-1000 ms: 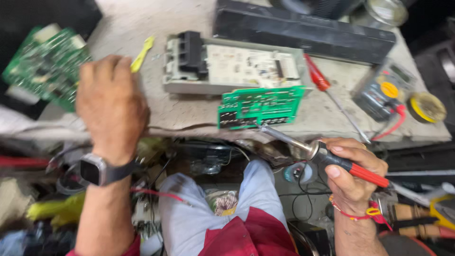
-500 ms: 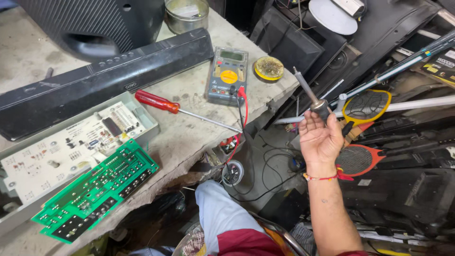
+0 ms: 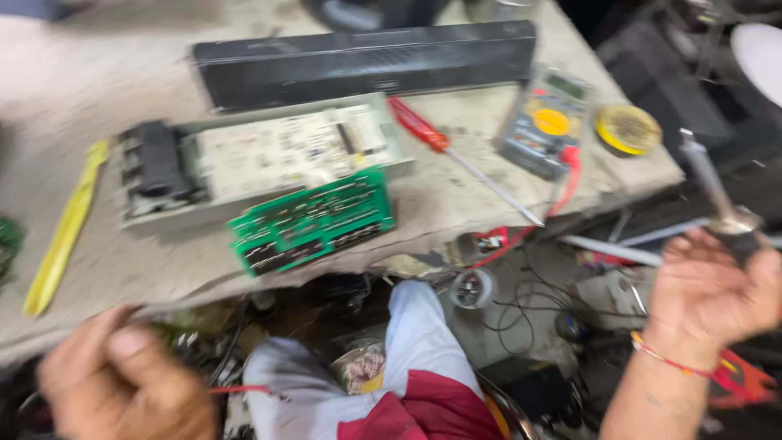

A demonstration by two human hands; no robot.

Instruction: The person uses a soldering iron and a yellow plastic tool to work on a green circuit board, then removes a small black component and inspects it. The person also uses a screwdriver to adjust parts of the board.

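- Left hand (image 3: 122, 379) at the lower left, below the bench edge, blurred; fingers curled loosely with nothing visibly held, though whether anything is pinched cannot be told through the blur.
- Yellow plastic pry tool (image 3: 65, 232) lying lengthwise on the workbench (image 3: 98, 81), near the left edge.
- Grey tray with a pale circuit board (image 3: 269, 155) mid-bench, a black component block at its left end.
- Green circuit board (image 3: 314, 220) resting against the tray's front side, reaching close to the bench's ragged front edge; likely to slide off if knocked by a knee or sleeve.
- Long black panel (image 3: 366, 61) lying across the back of the bench.
- Red-handled screwdriver (image 3: 456, 155) pointing its shaft toward the front right edge, tip nearly overhanging; an easy thing to sweep to the floor.
- Multimeter (image 3: 546, 122) with red lead dangling over the edge, a yellow solder reel (image 3: 627, 129) just beside it.
- Right hand (image 3: 713, 293) at the far right, off the bench, fingers closed round the handle of a soldering iron (image 3: 717, 191), tip upward and tilted left.
- Risk, as a judgement: hot tip held in the air near loose wires and the meter lead; a careless swing could scorch insulation or the wrist thread. Sharp blur in the view suggests fast head movement, poor for watching the tip.
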